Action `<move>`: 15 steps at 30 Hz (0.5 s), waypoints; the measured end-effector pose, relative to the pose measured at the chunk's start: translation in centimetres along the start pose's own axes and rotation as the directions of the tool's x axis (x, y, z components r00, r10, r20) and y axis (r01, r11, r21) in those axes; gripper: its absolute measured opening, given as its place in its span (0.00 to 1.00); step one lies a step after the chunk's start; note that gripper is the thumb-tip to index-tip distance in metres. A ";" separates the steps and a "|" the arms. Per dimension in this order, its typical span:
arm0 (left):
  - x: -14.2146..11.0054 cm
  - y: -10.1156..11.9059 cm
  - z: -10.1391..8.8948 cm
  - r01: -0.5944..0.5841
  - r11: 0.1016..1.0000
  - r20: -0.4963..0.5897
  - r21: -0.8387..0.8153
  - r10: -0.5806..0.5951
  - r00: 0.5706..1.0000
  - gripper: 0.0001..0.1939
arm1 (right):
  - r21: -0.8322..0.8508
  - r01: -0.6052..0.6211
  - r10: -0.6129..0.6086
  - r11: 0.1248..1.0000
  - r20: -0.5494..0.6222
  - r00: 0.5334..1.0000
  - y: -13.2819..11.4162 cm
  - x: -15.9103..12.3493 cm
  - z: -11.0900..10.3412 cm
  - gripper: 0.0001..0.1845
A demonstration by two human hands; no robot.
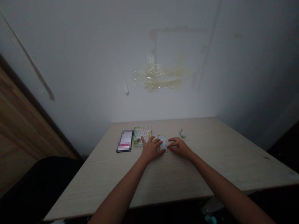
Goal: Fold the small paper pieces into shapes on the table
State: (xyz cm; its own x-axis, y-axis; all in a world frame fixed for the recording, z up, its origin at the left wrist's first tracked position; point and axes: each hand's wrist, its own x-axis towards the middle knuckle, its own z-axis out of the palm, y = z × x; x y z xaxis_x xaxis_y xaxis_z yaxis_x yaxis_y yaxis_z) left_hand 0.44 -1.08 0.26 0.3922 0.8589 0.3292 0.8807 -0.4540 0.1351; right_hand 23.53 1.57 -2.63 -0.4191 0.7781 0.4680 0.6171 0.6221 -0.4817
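Note:
A small printed card or paper packet (pixel 163 143), pale with green edges, lies on the table between my two hands. My left hand (pixel 151 150) rests with its fingers spread, its thumb and a fingertip at the left side of this small piece. Part of it is hidden there. Under or beside the left fingers is a stack of green-and-white printed sheets (pixel 140 133). My right hand (pixel 179 147) is on the other side, fingers stretched out and apart, fingertips close to the right edge of the small piece. Whether they touch it is hard to see.
A phone (pixel 125 141) with a lit, blurred screen lies left of the sheets. A crumpled green-and-white scrap (pixel 182 133) sits beyond my right hand. The pale wooden table (pixel 112 174) meets a wall (pixel 187 102) bearing peeling tape (pixel 161 77). A dark shape (pixel 46 183) stands at left.

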 end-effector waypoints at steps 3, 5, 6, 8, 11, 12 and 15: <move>0.0 0.0 0.0 0.001 1.000 -0.005 -0.004 -0.001 1.000 0.26 | -0.038 -0.025 0.025 0.999 -0.018 1.000 -0.2 0.1 0.2 0.07; 0.0 0.0 0.1 0.002 1.000 -0.003 -0.001 -0.002 1.000 0.26 | -0.044 -0.042 0.041 0.998 -0.024 0.999 -0.2 0.3 0.3 0.08; 0.0 0.0 0.1 0.004 1.000 -0.002 0.001 -0.004 1.000 0.26 | -0.041 -0.049 0.047 0.998 -0.026 0.999 -0.2 0.3 0.3 0.08; 0.0 0.0 0.1 0.005 1.000 -0.002 0.004 -0.005 1.000 0.26 | -0.030 -0.060 0.059 0.998 -0.027 0.998 -0.2 0.4 0.5 0.08; 0.0 -0.1 0.2 -0.003 1.000 -0.004 0.007 0.003 1.000 0.26 | -0.023 -0.084 0.084 0.996 -0.029 0.996 -0.3 0.7 0.6 0.09; 0.0 -0.1 0.2 -0.004 1.000 -0.005 0.007 0.004 1.000 0.26 | -0.025 -0.096 0.095 0.995 -0.030 0.995 -0.3 0.9 0.6 0.09; 0.0 -0.1 0.1 -0.005 1.000 -0.003 0.002 0.005 1.000 0.25 | -0.036 -0.127 0.126 0.991 -0.030 0.992 -0.2 1.5 0.7 0.09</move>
State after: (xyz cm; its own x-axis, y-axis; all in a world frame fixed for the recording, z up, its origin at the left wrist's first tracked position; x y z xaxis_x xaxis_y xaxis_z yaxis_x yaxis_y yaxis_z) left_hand 0.39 -1.05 0.12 0.3957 0.8559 0.3329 0.8793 -0.4577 0.1315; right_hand 22.35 2.69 -2.35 -0.3179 0.8474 0.4252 0.6891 0.5146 -0.5103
